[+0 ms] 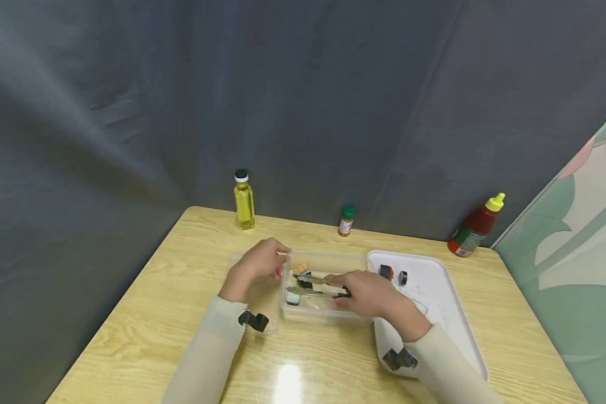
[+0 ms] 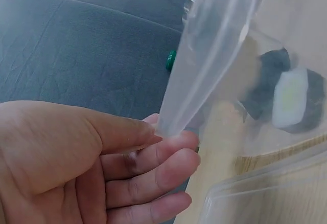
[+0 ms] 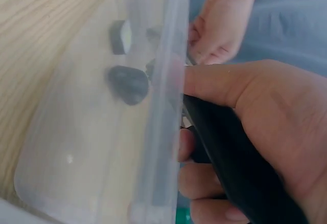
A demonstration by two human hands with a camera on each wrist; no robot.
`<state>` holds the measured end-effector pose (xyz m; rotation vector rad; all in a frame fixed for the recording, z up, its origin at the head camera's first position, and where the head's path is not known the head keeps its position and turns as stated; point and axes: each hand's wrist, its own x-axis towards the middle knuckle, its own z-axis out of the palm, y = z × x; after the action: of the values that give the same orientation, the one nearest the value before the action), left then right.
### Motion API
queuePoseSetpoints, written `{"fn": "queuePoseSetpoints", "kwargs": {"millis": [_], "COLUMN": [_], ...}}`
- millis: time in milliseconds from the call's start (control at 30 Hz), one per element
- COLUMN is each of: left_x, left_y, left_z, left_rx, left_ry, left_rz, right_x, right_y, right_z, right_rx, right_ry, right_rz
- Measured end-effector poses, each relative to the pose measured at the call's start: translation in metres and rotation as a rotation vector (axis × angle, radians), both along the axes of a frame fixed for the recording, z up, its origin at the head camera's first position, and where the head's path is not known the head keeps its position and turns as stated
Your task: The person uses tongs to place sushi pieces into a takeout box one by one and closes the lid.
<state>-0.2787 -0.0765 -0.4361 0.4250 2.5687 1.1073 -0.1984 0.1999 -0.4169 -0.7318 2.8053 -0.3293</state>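
My left hand pinches the rim at the left end of a clear plastic container; the left wrist view shows thumb and fingers on that corner. In my right hand are metal tongs with black handles, reaching left over the container. Inside lie a dark-wrapped sushi roll, a sushi piece with a pale top and an orange piece. The tong tips are close to the dark roll; whether they touch it I cannot tell.
Right of the container stands a white tray with sushi pieces at its far end. A clear lid lies under my left forearm. Behind are an oil bottle, a green-capped jar and a red sauce bottle.
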Motion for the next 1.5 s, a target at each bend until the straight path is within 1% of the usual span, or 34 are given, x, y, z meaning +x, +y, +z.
{"fn": "queuePoseSetpoints", "kwargs": {"millis": [67, 133, 233, 333, 400, 467, 533, 600, 733, 833, 933, 1033, 1100, 1167, 1267, 1367, 1500], "left_x": [-0.001, 0.000, 0.005, 0.012, 0.015, 0.017, 0.019, 0.021, 0.025, 0.024, 0.021, 0.018, 0.018, 0.018, 0.019, 0.020, 0.023], "left_y": [0.001, 0.000, -0.005, -0.010, -0.011, -0.012, -0.013, -0.014, -0.016, -0.015, -0.014, -0.013, -0.013, -0.013, -0.013, -0.013, -0.012], "left_z": [0.001, 0.003, 0.008, 0.017, 0.023, 0.027, 0.027, 0.025, 0.018, 0.017, 0.019, 0.021, 0.021, 0.022, 0.022, 0.021, 0.019], "left_rx": [-0.003, -0.013, -0.012, -0.030, -0.066, -0.110, -0.146, -0.159, -0.138, -0.109, -0.101, -0.097, -0.088, -0.076, -0.056, -0.030, -0.009], "left_ry": [0.006, -0.004, -0.065, -0.126, -0.135, -0.121, -0.103, -0.100, -0.119, -0.131, -0.133, -0.129, -0.128, -0.133, -0.144, -0.168, -0.205], "left_rz": [-0.023, -0.056, -0.109, -0.155, -0.184, -0.209, -0.216, -0.220, -0.211, -0.210, -0.220, -0.232, -0.238, -0.241, -0.235, -0.237, -0.244], "right_x": [0.001, 0.004, 0.010, 0.016, 0.019, 0.021, 0.024, 0.027, 0.035, 0.038, 0.039, 0.039, 0.039, 0.037, 0.035, 0.035, 0.038], "right_y": [0.009, 0.019, 0.036, 0.059, 0.075, 0.092, 0.108, 0.124, 0.149, 0.162, 0.168, 0.165, 0.162, 0.158, 0.151, 0.143, 0.135], "right_z": [0.004, 0.007, 0.013, 0.019, 0.024, 0.028, 0.029, 0.028, 0.019, 0.010, 0.003, -0.001, -0.002, -0.001, 0.000, -0.004, -0.012], "right_rx": [-0.019, -0.044, -0.065, -0.084, -0.098, -0.107, -0.108, -0.097, -0.070, -0.030, 0.000, 0.012, 0.024, 0.058, 0.107, 0.138, 0.177], "right_ry": [0.010, 0.020, 0.028, 0.060, 0.075, 0.086, 0.082, 0.067, 0.010, 0.007, 0.031, 0.055, 0.063, 0.070, 0.051, 0.024, 0.026], "right_rz": [-0.015, -0.033, -0.083, -0.114, -0.137, -0.153, -0.181, -0.210, -0.271, -0.312, -0.340, -0.355, -0.370, -0.389, -0.428, -0.461, -0.470]}}
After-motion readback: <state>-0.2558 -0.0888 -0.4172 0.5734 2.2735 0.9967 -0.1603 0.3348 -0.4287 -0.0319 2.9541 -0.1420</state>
